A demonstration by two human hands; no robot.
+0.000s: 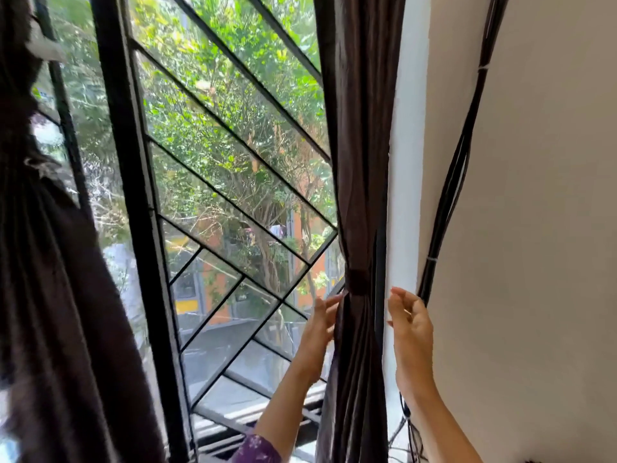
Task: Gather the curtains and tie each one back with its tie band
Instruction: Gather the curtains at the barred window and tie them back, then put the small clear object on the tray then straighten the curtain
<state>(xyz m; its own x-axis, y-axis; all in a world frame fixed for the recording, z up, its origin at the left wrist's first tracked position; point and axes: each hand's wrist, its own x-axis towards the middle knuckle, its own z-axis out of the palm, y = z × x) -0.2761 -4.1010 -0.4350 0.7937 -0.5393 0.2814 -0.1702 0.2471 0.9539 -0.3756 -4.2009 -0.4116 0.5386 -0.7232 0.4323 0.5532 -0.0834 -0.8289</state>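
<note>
I count two dark brown fabric curtains point(362, 145) — one brown tie band point(359, 279), two bare hands point(319, 324), two white cable ties point(431, 259).

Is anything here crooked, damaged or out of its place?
Nothing much. The right curtain hangs gathered with its band around it. Only the black cables on the wall bow apart between their white ties.
</note>
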